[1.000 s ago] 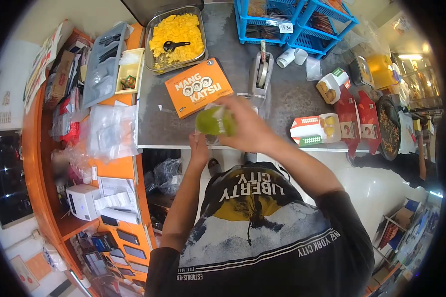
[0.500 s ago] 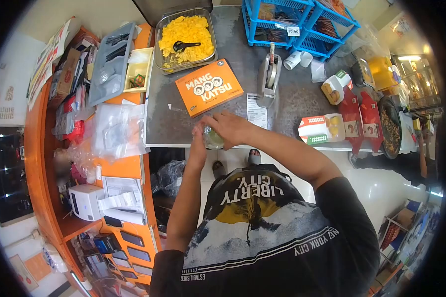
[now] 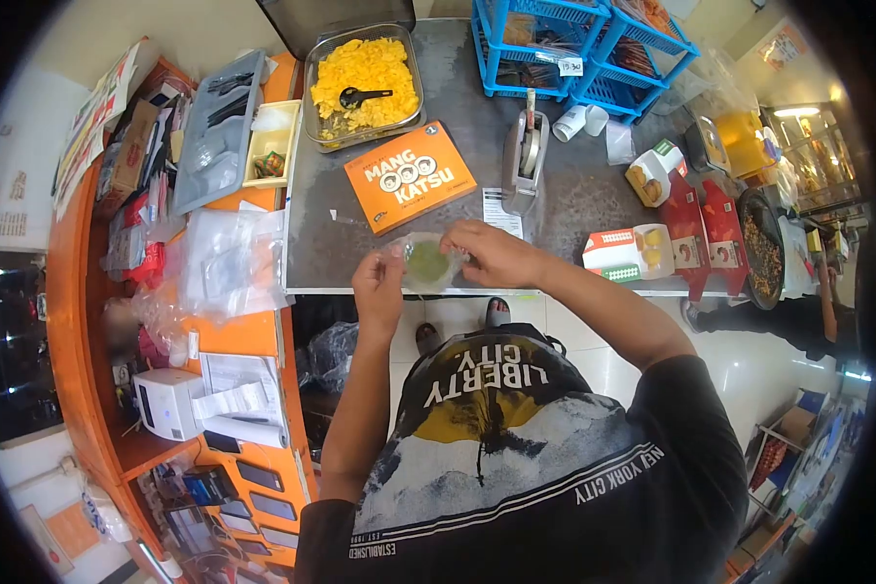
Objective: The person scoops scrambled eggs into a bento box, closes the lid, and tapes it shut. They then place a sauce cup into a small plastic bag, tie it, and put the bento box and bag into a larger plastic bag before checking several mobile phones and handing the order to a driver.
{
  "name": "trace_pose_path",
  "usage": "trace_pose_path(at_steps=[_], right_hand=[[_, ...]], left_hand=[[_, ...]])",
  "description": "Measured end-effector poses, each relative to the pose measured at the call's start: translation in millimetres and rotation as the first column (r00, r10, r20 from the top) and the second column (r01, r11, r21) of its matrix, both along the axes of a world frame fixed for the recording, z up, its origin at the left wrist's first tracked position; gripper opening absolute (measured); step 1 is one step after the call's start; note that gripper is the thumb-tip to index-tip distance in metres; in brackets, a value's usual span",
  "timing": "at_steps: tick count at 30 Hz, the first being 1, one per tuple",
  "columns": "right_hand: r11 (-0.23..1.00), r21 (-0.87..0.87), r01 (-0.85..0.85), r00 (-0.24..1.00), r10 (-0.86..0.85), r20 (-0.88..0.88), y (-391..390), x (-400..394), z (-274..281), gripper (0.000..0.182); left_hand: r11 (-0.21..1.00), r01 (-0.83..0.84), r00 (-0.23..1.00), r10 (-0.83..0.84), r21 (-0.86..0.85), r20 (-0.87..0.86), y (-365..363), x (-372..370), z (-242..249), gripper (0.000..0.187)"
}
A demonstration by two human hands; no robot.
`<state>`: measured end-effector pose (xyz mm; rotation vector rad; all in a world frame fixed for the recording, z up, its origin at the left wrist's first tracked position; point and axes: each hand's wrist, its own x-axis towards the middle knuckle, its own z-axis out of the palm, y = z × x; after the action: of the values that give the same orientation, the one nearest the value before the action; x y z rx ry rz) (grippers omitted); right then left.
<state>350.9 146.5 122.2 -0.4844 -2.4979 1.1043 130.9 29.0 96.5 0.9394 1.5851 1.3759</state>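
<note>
A small round container of something green (image 3: pixel 426 261) lies between my hands at the table's front edge, with clear plastic wrap (image 3: pixel 420 285) over or around it. My left hand (image 3: pixel 378 279) pinches the wrap on the left side. On the other side my right hand (image 3: pixel 489 253) is closed at the wrap's edge, its fingers bent. Just beyond them lies an orange box (image 3: pixel 411 175) printed "Mang Katsu". A tape dispenser (image 3: pixel 527 161) with a paper receipt (image 3: pixel 502 212) beside it stands right of the box.
At the back left is a tray of yellow food (image 3: pixel 326 128) with a black spoon (image 3: pixel 364 97). Blue stacked baskets (image 3: pixel 526 54) stand behind. Food boxes (image 3: pixel 608 258) and a dark round pan (image 3: pixel 761 248) are on the right. An orange shelf (image 3: pixel 78 292) borders the left; a person's leg shows at right.
My hands have spread apart, the right one moving right, and the green contents now show between them. The plastic is pulled wider.
</note>
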Motion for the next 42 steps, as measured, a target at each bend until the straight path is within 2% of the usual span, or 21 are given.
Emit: trace_pose_path(at_steps=[3, 5, 6, 8, 9, 12, 13, 15, 16, 18, 20, 21, 24, 25, 26, 28, 29, 32, 35, 38, 42], right_hand=[[0.997, 0.075, -0.024, 0.998, 0.019, 0.057, -2, 0, 24, 0.028], [0.966, 0.255, -0.041, 0.989, 0.003, 0.148, -3, -5, 34, 0.023], [0.938, 0.342, -0.054, 0.981, -0.013, 0.192, -4, -8, 40, 0.021], [0.92, 0.389, -0.053, 0.976, -0.035, 0.216, -4, -13, 63, 0.019], [0.91, 0.412, -0.054, 0.973, -0.045, 0.228, -4, -15, 70, 0.019], [0.95, 0.313, -0.013, 0.997, -0.013, 0.08, 14, -15, 66, 0.017], [0.985, 0.161, -0.062, 0.998, 0.06, 0.02, 22, -14, 62, 0.014], [0.971, -0.14, -0.194, 0.977, 0.178, -0.122, 35, -13, 49, 0.009], [0.902, -0.391, -0.182, 0.98, 0.136, -0.143, 35, -15, 43, 0.008], [0.588, -0.797, -0.142, 0.988, 0.041, -0.146, 35, -20, 30, 0.007], [0.421, -0.873, -0.246, 0.949, -0.078, -0.306, 31, -26, 8, 0.011], [0.336, -0.89, -0.307, 0.916, -0.148, -0.372, 27, -29, -3, 0.013], [0.228, -0.957, -0.177, 0.882, -0.395, -0.257, 9, -37, -21, 0.026], [0.298, -0.953, 0.051, 0.879, -0.467, -0.099, -1, -43, -18, 0.038], [0.484, -0.863, 0.143, 0.903, -0.421, -0.087, -1, -45, -22, 0.04], [0.786, -0.556, 0.27, 0.938, -0.344, -0.031, -3, -49, -34, 0.045], [0.768, -0.566, 0.299, 0.91, -0.409, -0.074, -10, -55, -38, 0.044], [0.688, -0.624, 0.37, 0.899, -0.435, 0.054, -16, -60, -26, 0.036], [0.7, -0.711, 0.059, 0.959, -0.238, -0.155, -11, -52, -32, 0.025], [0.666, -0.745, -0.022, 0.932, -0.256, -0.256, -18, -47, -20, 0.02], [0.595, -0.776, 0.209, 0.913, -0.403, -0.063, -15, -51, -25, 0.02]], left_hand=[[0.988, 0.147, 0.972, -0.151, 0.035, 0.181, -5, 3, 26, 0.01], [0.952, 0.3, 0.926, -0.306, 0.06, 0.221, -10, 2, 47, 0.01], [0.937, 0.339, 0.935, -0.346, 0.087, 0.08, -10, -2, 47, 0.015], [0.899, 0.42, 0.897, -0.392, 0.119, -0.203, -11, -9, 44, 0.027], [0.919, 0.373, 0.914, -0.34, 0.13, -0.221, -11, -9, 43, 0.029], [0.95, 0.256, 0.928, -0.19, 0.181, -0.32, -3, -13, 37, 0.033], [0.948, 0.242, 0.913, -0.151, 0.206, -0.378, 1, -14, 29, 0.032], [0.954, 0.198, 0.946, -0.125, 0.226, -0.3, 8, -10, 20, 0.03], [0.961, 0.172, 0.977, -0.139, 0.216, -0.16, 10, -3, 17, 0.029], [0.973, 0.099, 0.99, -0.117, 0.206, 0.077, 15, 6, 12, 0.028], [0.98, 0.001, 0.963, -0.055, 0.199, 0.263, 18, 11, 4, 0.028], [0.98, -0.009, 0.955, -0.05, 0.198, 0.291, 19, 11, 0, 0.027], [0.983, -0.005, 0.937, -0.059, 0.182, 0.345, 17, 15, -1, 0.024], [0.985, 0.019, 0.935, -0.079, 0.173, 0.345, 15, 20, 7, 0.023], [0.986, 0.043, 0.933, -0.098, 0.162, 0.345, 14, 22, 12, 0.022], [0.979, 0.125, 0.923, -0.175, 0.163, 0.342, 16, 15, -3, 0.021], [0.972, 0.166, 0.915, -0.214, 0.164, 0.341, 18, 12, -14, 0.021], [0.993, 0.096, 0.906, -0.113, 0.062, 0.407, 20, 10, -25, 0.018], [0.986, 0.007, 0.93, 0.056, -0.169, 0.364, 24, 8, -14, 0.015], [0.991, 0.103, 0.874, -0.049, -0.085, 0.483, 26, 0, -18, 0.015], [0.996, 0.093, 0.938, -0.093, 0.016, 0.335, 19, 13, -13, 0.011]])
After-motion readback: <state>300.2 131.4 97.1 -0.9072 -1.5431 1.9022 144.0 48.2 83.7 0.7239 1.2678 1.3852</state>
